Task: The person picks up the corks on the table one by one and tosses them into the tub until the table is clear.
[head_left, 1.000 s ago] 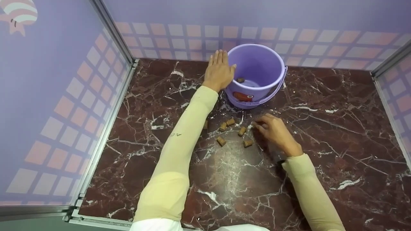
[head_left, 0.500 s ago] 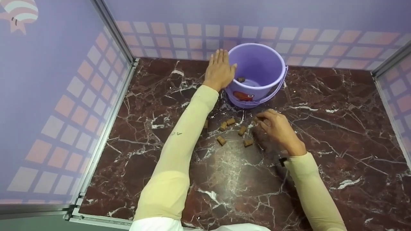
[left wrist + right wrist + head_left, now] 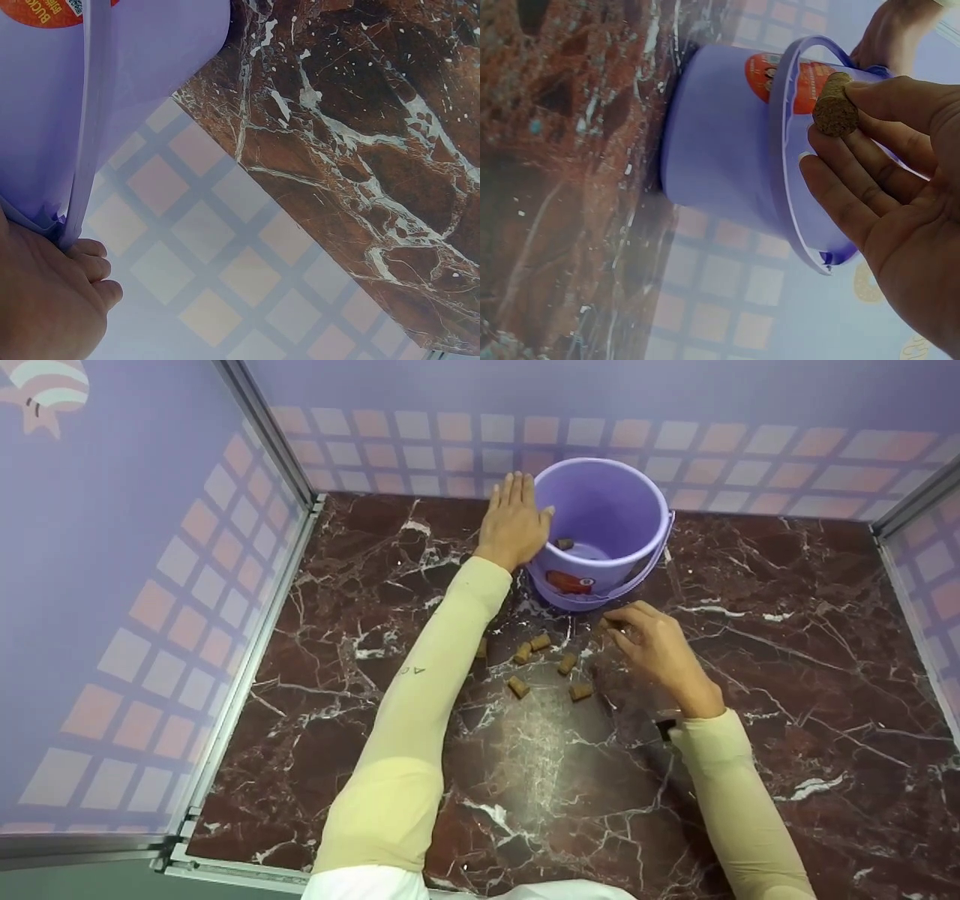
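Note:
My right hand [image 3: 656, 652] pinches a speckled brown cork [image 3: 835, 112] between thumb and fingertips, just in front of the purple bucket [image 3: 577, 561]. In the right wrist view, the cork overlaps the bucket's red label [image 3: 759, 78]. My left hand [image 3: 514, 529] rests against the left side of the bucket rim, its fingers straight and its thumb at the rim. The left wrist view has that hand beside the end of the bucket handle [image 3: 91, 112]. One cork [image 3: 564, 543] lies inside the bucket, whose near floor is hidden by its wall.
Several loose corks [image 3: 567, 663] lie on the dark red marbled tabletop [image 3: 540, 780] in front of the bucket. One cork [image 3: 481, 648] is partly hidden by the left forearm. Purple panels [image 3: 420, 450] with a checked border stand behind and at both sides.
My right hand has lifted a cork from the table and moved slightly up and right, near the bucket's front. My left hand has stayed at the rim.

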Demonstrator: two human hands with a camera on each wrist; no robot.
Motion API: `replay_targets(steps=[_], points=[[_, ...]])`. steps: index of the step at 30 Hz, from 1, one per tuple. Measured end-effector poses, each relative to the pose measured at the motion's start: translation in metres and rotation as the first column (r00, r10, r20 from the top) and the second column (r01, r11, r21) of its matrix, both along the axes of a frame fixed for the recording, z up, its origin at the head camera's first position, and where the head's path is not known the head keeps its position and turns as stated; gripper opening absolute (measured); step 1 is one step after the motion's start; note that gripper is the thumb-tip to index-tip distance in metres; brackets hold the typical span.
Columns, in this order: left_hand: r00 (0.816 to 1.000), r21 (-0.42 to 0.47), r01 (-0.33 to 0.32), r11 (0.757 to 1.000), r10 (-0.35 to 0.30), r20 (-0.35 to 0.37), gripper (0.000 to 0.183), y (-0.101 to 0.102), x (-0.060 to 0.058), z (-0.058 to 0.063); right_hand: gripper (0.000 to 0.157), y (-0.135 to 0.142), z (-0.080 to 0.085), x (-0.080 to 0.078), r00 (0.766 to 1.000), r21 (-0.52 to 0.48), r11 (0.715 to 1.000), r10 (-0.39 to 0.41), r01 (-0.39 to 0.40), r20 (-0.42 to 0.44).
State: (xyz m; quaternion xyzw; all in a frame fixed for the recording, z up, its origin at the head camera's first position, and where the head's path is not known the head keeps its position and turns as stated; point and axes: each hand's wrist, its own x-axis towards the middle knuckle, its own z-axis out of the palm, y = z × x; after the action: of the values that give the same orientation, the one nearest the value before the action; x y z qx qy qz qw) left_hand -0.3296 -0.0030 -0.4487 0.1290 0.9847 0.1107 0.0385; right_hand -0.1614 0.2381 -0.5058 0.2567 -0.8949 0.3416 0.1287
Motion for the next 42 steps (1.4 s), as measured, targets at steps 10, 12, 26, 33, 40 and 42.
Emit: replay_targets(steps=[10, 12, 26, 33, 40, 42], points=[[1.000, 0.007, -0.005, 1.000, 0.005, 0.009, 0.072, -0.001, 0.001, -0.001, 0.020, 0.002, 0.007, -0.005, 0.998, 0.009, 1.000, 0.009, -0.009, -0.055], [1.000, 0.008, -0.006, 1.000, 0.006, 0.011, 0.072, -0.001, 0.001, -0.001, 0.020, 0.003, 0.008, -0.005, 0.999, 0.000, 1.000, 0.004, -0.004, -0.048], [1.000, 0.025, -0.002, 1.000, 0.002, 0.003, 0.072, 0.000, 0.001, -0.002, 0.025, 0.004, 0.026, -0.008, 1.000, 0.000, 1.000, -0.022, 0.022, 0.002], [1.000, 0.011, 0.003, 1.000, -0.003, 0.012, 0.072, 0.001, 0.002, -0.003, 0.022, 0.005, 0.032, -0.012, 0.999, 0.013, 1.000, -0.027, 0.027, -0.032], [1.000, 0.005, 0.003, 1.000, -0.003, 0.008, 0.073, 0.002, 0.001, -0.003, 0.022, 0.007, 0.038, -0.016, 0.996, 0.022, 0.999, -0.024, 0.026, -0.081], [1.000, 0.005, 0.006, 1.000, -0.006, 0.007, 0.073, 0.002, 0.001, -0.002, 0.022, 0.006, 0.039, -0.017, 0.996, 0.027, 0.999, -0.023, 0.025, -0.089]])
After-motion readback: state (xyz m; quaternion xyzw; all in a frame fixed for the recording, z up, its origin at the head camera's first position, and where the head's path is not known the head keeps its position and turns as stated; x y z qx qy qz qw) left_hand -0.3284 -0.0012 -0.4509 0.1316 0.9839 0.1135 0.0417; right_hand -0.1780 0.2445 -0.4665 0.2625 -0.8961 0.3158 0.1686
